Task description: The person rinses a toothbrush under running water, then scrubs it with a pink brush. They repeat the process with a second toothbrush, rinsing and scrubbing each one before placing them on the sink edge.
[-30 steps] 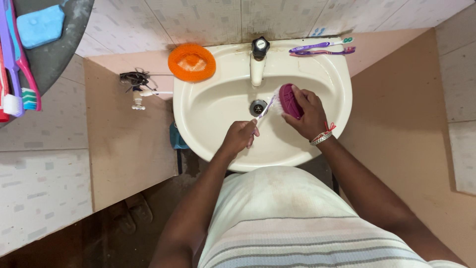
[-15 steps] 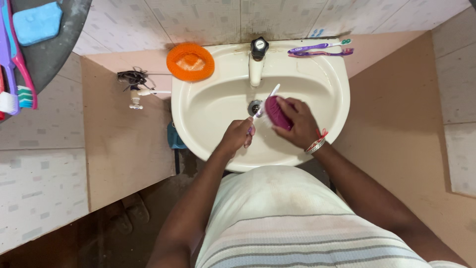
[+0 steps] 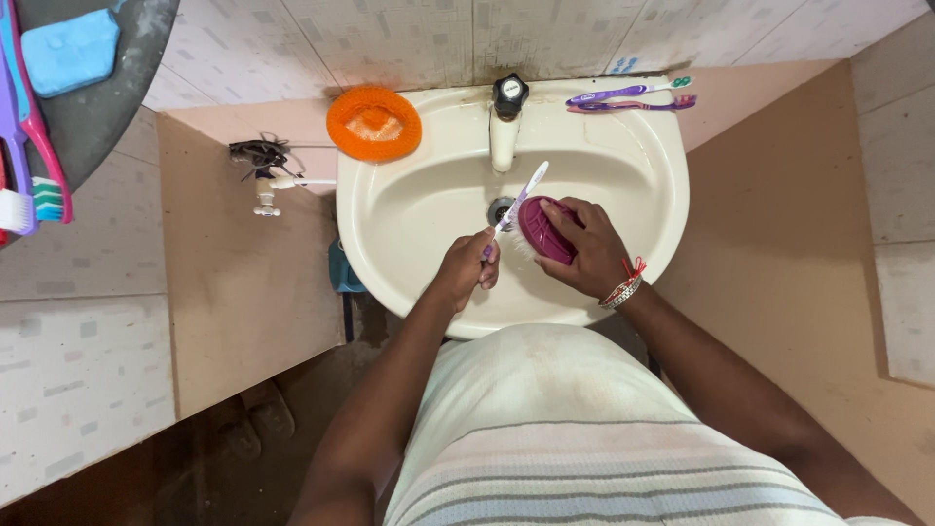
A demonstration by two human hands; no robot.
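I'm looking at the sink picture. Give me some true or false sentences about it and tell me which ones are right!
1. The right hand holds a maroon scrub brush. True.
2. The left hand holds a sponge. False: it holds a white and purple toothbrush.
3. An orange scrubber lies on the sink rim. True.
4. Two toothbrushes lie inside the basin. False: they lie on the back rim, right of the tap.

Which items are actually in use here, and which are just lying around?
In use:
left hand holding a toothbrush
right hand holding a maroon scrub brush
sink, under both

Lying about:
orange scrubber on the sink's corner
two toothbrushes on the back rim
tap
blue sponge and toothbrushes, top left
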